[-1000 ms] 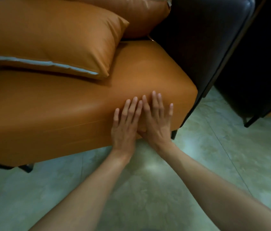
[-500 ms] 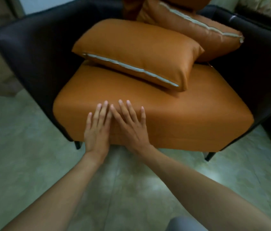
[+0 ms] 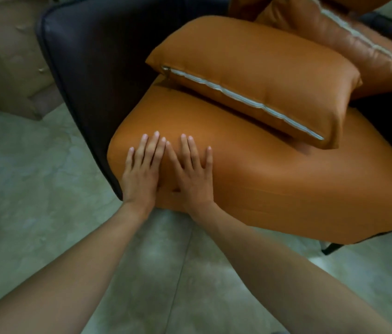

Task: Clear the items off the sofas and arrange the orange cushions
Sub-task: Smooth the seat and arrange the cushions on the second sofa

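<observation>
Since a second ago both hands have been slid from the right corner to the left corner of the thick orange leather seat cushion (image 3: 274,179). The left hand (image 3: 142,174) and right hand (image 3: 191,175) are laid flat, side by side and open, probably to press it into the dark armchair frame (image 3: 98,56).

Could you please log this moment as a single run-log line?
left hand: flat on seat cushion | right hand: flat beside it, fingers spread | throw cushion: on seat

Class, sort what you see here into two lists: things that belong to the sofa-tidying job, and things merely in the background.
Job:
large orange leather seat cushion
front orange leather pillow with white piping
rear orange leather pillow
dark leather armchair
left hand
right hand

Background:
pale tiled floor
beige furniture
</observation>
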Available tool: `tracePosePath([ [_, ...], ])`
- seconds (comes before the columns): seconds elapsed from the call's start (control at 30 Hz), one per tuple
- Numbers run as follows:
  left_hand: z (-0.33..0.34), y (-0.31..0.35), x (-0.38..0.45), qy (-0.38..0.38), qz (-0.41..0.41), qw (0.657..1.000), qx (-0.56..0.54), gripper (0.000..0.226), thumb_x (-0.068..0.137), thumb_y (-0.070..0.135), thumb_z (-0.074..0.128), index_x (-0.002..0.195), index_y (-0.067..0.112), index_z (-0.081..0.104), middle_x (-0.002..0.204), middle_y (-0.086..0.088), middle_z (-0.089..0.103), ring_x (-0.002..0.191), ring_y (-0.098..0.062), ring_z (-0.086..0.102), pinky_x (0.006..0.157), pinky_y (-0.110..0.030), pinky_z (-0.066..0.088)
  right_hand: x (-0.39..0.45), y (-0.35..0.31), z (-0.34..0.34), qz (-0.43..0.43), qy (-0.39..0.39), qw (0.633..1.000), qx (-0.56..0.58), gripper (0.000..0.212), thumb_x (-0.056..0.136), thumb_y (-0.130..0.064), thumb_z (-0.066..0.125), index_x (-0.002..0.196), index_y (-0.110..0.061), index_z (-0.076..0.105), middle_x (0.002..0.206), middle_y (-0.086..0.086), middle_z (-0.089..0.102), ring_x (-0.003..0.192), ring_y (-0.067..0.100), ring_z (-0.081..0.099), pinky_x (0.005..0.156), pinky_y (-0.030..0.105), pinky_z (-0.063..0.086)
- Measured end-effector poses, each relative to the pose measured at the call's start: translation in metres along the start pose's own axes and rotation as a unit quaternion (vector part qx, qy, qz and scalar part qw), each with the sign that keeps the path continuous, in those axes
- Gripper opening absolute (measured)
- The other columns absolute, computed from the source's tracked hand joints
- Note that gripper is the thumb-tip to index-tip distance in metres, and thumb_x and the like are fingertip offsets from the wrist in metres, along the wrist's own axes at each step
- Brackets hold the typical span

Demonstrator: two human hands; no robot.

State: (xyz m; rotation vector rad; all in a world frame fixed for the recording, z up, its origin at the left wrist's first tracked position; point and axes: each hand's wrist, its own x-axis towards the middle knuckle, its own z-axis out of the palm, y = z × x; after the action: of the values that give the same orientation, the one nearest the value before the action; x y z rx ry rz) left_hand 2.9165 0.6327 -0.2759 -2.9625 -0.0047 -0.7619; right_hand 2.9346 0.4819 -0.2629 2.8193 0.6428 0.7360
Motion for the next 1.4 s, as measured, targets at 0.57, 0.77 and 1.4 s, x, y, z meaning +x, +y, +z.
tracePosePath([
  [0.57, 0.015, -0.018, 0.011, 0.001, 0.064, 0.997, -0.051, 0.159, 0.053, 0.048, 0.099, 0.164, 0.016, -0.011, 0.171, -0.009, 0.001, 0.159, -0.034, 0.003, 0.127, -0.049, -0.007, 0.005, 0.004, 0.015, -0.02, 0.061, 0.996, -0.064, 0.133, 0.058, -0.072, 0.08, 0.164, -0.023, 0.016, 0.168, 0.016, 0.021, 0.156, 0.032, 0.02, 0.121, 0.063, 0.012],
  [0.77, 0.016, -0.026, 0.018, 0.002, 0.065, 0.996, -0.06, 0.156, 0.051, 0.047, 0.099, 0.164, 0.014, -0.003, 0.17, -0.007, 0.003, 0.159, -0.034, 0.004, 0.127, -0.047, -0.009, 0.014, -0.004, 0.015, -0.01, 0.053, 0.997, -0.056, 0.138, 0.057, -0.07, 0.083, 0.165, -0.024, 0.01, 0.17, 0.016, 0.016, 0.157, 0.032, 0.015, 0.122, 0.063, 0.008],
  [1.4, 0.031, -0.058, 0.048, -0.005, 0.062, 0.996, -0.062, 0.152, 0.051, 0.042, 0.1, 0.163, 0.012, 0.002, 0.169, -0.006, 0.003, 0.158, -0.035, 0.003, 0.127, -0.044, -0.012, 0.053, -0.028, 0.027, 0.007, 0.054, 0.998, -0.036, 0.118, 0.072, -0.07, 0.07, 0.165, -0.024, 0.013, 0.17, 0.014, 0.018, 0.157, 0.032, 0.015, 0.123, 0.061, 0.01],
])
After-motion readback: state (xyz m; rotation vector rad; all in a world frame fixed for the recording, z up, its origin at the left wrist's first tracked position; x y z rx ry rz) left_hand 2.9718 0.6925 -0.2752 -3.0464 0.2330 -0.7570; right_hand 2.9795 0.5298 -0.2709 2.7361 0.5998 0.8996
